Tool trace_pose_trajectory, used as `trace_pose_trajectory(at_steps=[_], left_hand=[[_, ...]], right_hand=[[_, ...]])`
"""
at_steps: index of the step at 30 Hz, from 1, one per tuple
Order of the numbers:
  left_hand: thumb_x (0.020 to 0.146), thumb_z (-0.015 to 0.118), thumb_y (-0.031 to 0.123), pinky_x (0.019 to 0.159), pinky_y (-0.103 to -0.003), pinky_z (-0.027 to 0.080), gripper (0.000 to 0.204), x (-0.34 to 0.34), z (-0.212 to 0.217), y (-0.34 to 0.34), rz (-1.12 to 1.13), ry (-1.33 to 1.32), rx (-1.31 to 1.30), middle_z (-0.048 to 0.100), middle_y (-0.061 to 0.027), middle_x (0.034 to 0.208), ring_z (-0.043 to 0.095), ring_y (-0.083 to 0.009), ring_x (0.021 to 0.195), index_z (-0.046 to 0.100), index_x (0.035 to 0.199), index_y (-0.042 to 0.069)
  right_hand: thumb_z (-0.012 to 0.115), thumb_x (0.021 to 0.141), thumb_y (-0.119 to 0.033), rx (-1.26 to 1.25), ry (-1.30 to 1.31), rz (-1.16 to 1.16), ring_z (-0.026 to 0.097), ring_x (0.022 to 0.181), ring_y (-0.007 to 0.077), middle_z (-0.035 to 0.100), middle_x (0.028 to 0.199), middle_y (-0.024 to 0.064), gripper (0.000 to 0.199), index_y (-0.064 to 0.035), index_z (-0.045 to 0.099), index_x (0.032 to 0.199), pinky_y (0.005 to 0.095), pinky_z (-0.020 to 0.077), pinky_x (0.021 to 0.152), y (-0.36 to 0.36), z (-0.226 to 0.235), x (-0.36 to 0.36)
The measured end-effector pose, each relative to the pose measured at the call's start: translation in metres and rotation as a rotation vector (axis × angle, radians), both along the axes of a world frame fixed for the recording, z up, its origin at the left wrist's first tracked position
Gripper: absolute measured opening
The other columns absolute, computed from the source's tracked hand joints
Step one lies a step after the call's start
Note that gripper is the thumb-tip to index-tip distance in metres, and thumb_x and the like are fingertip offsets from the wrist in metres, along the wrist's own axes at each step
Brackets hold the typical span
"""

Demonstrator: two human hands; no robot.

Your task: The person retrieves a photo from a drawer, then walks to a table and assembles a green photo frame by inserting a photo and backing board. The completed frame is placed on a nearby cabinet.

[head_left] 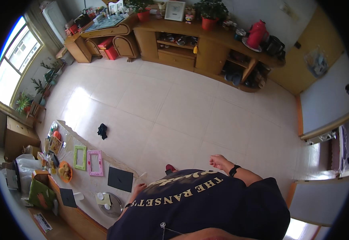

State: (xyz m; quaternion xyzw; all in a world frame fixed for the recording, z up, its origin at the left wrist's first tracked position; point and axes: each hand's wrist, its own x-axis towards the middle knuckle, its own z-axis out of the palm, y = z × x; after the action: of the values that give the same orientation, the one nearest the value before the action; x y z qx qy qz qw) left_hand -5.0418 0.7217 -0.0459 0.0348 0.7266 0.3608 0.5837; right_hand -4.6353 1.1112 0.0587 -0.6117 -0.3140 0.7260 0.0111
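My right hand [219, 161] hangs over the floor in front of my body, its fingers loosely bent with nothing visible in them; a black watch [234, 171] is on that wrist. My left hand [140, 187] is low beside the table [85, 188], close to a dark rectangular panel [120, 179]. Its fingers are small and partly hidden, so what it touches is unclear. Left of that panel lie a pink picture frame [95, 163] and a green picture frame [79, 157]. Near my left forearm sits a round metal tray [117, 207] bearing paper and small white round things.
On the table are an orange plate [66, 164] and a second dark panel [68, 198]. Dark crumpled cloth [102, 131] lies on the tiled floor [174, 104]. A long wooden cabinet [212, 52] lines the far wall. Potted plants [23, 103] stand by the window.
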Motion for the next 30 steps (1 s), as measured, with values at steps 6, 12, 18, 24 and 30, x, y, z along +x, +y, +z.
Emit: trace_pose_trajectory(at_steps=[6, 12, 18, 24, 30], left_hand=[[0.088, 0.058, 0.021, 0.067, -0.031, 0.047, 0.039, -0.022, 0.074, 0.088, 0.186, 0.039, -0.044, 0.064, -0.0074, 0.098, 0.062, -0.017, 0.084, 0.054, 0.121, 0.001], [0.087, 0.059, 0.023, 0.068, -0.033, 0.05, 0.043, -0.026, 0.044, 0.077, 0.138, 0.148, -0.048, 0.064, -0.0094, 0.1, 0.064, -0.0196, 0.082, 0.054, 0.123, 0.001], [0.088, 0.062, 0.027, 0.067, -0.031, 0.05, 0.035, -0.039, -0.021, 0.075, -0.039, 0.209, -0.056, 0.064, -0.0056, 0.083, 0.062, -0.015, 0.074, 0.061, 0.113, 0.003], [0.088, 0.063, 0.03, 0.063, -0.029, 0.049, 0.03, -0.052, -0.021, 0.12, 0.088, 0.15, 0.056, 0.06, -0.0022, 0.072, 0.058, -0.0123, 0.067, 0.065, 0.106, 0.005], [0.089, 0.061, 0.029, 0.057, -0.027, 0.045, 0.023, -0.041, 0.036, 0.146, 0.502, -0.224, 0.627, 0.055, 0.0009, 0.063, 0.052, -0.011, 0.058, 0.064, 0.093, 0.006]], right_hand=[[0.053, 0.092, -0.026, 0.026, -0.038, -0.033, 0.056, 0.066, 0.0137, 0.055, 0.08, 0.0035, 0.019, -0.0072, 0.054, 0.09, 0.0257, 0.0445, 0.053, 0.053, 0.011, -0.046], [0.054, 0.089, -0.025, -0.028, -0.048, 0.177, 0.056, 0.063, 0.0138, 0.055, 0.076, 0.0031, 0.018, -0.0076, 0.054, 0.085, 0.0253, 0.0443, 0.052, 0.098, -0.009, -0.091], [0.055, 0.088, -0.027, 0.044, -0.015, 0.296, 0.056, 0.061, 0.014, 0.058, 0.074, 0.0056, 0.022, -0.0059, 0.057, 0.083, 0.0267, 0.0447, 0.05, 0.187, -0.026, -0.164], [0.055, 0.085, -0.024, 0.195, 0.06, 0.176, 0.054, 0.057, 0.0133, 0.055, 0.067, 0.0042, 0.018, -0.0066, 0.057, 0.08, 0.0264, 0.042, 0.047, 0.259, -0.017, -0.21], [0.056, 0.082, -0.017, 0.048, 0.135, 0.223, 0.055, 0.058, 0.0122, 0.055, 0.066, 0.0018, 0.008, -0.0106, 0.056, 0.077, 0.0253, 0.042, 0.048, 0.262, -0.039, -0.182]])
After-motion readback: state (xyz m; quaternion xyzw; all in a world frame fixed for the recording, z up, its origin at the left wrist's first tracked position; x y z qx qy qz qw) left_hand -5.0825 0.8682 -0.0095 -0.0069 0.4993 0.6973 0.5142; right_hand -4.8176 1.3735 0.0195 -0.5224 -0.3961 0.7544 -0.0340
